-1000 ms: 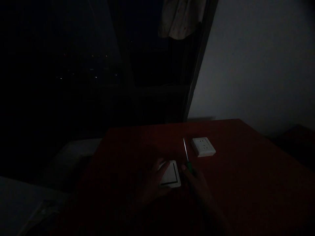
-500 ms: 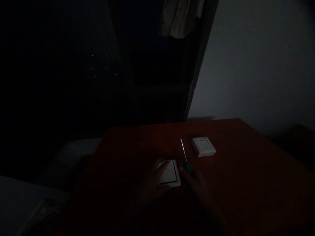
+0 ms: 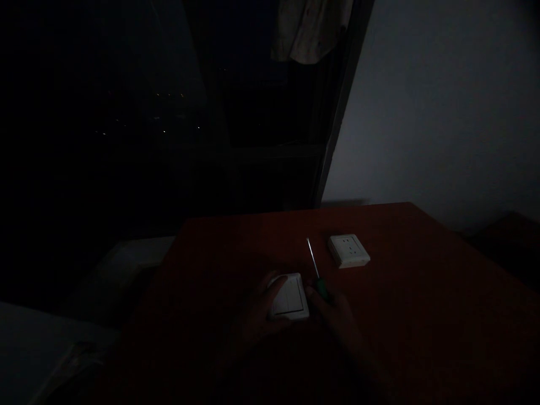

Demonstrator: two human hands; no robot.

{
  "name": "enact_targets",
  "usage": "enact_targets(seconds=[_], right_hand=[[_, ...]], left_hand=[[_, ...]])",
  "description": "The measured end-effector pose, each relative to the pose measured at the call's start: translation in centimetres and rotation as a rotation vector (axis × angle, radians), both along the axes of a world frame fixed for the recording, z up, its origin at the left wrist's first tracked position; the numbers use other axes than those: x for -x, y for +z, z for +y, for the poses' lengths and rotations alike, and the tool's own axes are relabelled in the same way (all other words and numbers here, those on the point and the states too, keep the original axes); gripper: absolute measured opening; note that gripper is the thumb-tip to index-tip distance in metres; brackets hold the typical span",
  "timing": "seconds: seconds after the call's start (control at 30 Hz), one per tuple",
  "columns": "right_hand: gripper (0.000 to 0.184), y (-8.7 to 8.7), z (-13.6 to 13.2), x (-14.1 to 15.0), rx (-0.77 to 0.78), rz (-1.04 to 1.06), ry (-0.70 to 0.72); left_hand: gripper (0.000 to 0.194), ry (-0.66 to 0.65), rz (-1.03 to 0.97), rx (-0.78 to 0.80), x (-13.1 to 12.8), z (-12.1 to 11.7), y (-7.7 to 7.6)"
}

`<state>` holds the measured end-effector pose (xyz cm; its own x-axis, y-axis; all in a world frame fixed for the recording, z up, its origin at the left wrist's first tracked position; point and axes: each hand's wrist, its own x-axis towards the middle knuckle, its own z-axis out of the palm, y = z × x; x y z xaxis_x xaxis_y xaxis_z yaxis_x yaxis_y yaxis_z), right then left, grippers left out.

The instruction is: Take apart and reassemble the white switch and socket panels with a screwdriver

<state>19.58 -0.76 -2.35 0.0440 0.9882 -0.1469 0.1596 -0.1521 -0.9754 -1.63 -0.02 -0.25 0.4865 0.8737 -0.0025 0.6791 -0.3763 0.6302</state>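
A white wall switch (image 3: 291, 298) lies face up on the dark red table, a thin dark line along the right and lower sides of its inner panel. My left hand (image 3: 264, 312) is closed around its left side, with the thumb and a finger at its edges. In my right hand (image 3: 335, 315) is a screwdriver (image 3: 313, 259) with a green handle, its metal shaft pointing away and up. That hand is beside the switch's right edge; whether it touches is too dark to tell. Beyond the screwdriver, to the right, sits a white wall socket (image 3: 349, 251).
The red table (image 3: 253, 230) stands against a dark window (image 3: 169, 157) and a pale wall (image 3: 439, 107). Cloth (image 3: 310, 31) hangs at the top of the window. The room is very dim, and the table's near part is lost in shadow.
The wide dark gap at the right and bottom of the switch's inner panel has narrowed to a thin line. The screwdriver's tip has shifted slightly left. Both hands stay almost in place.
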Motion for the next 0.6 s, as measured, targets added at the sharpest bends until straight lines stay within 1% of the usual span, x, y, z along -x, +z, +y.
enact_targets(seconds=[0.13, 0.23, 0.3, 0.47, 0.6], right_hand=[[0.044, -0.4, 0.1, 0.0, -0.031, -0.022, 0.022], [0.039, -1.0, 0.2, 0.1, -0.058, -0.070, 0.033], [0.036, -1.4, 0.2, 0.2, -0.071, -0.105, 0.025], [0.033, -1.5, 0.2, 0.4, -0.097, -0.159, 0.010], [0.033, -1.3, 0.1, 0.4, -0.116, -0.170, 0.021]], left_hand=[[0.081, 0.007, -0.020, 0.002, 0.2, 0.3, -0.9], [0.083, 0.006, -0.046, 0.008, 0.4, 0.4, -1.7], [0.081, 0.013, -0.075, 0.017, 0.4, 0.4, -1.9], [0.080, 0.044, -0.166, 0.046, 0.2, 0.3, -1.3], [0.078, 0.049, -0.179, 0.029, 0.1, 0.3, -0.9]])
